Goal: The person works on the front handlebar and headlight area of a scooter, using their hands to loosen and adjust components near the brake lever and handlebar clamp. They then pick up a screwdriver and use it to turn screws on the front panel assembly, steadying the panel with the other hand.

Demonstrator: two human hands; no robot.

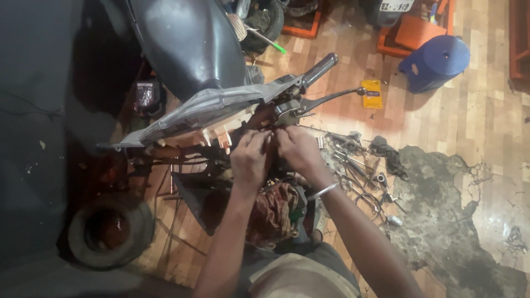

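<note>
Both hands, left point(249, 160) and right point(298, 149), pinch small parts under the handlebar point(265, 91), crowded by its cover. Tools point(359, 176) litter the floor rightward; a tyre point(107, 232) lies left.

Bare forearms, no sleeves in view; a thin silver bangle point(323, 191) circles the right wrist. Greyish-khaki trousers point(301, 273) show at the frame's bottom edge. Both hands, left hand point(251, 160) and right hand point(300, 149), are ungloved.

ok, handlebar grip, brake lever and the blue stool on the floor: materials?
Handlebar grip: dark and matte, probably rubber. Brake lever: thin with a grey sheen, likely bare metal. Blue stool: uniform colour and perforated moulded top, looks plastic.
</note>
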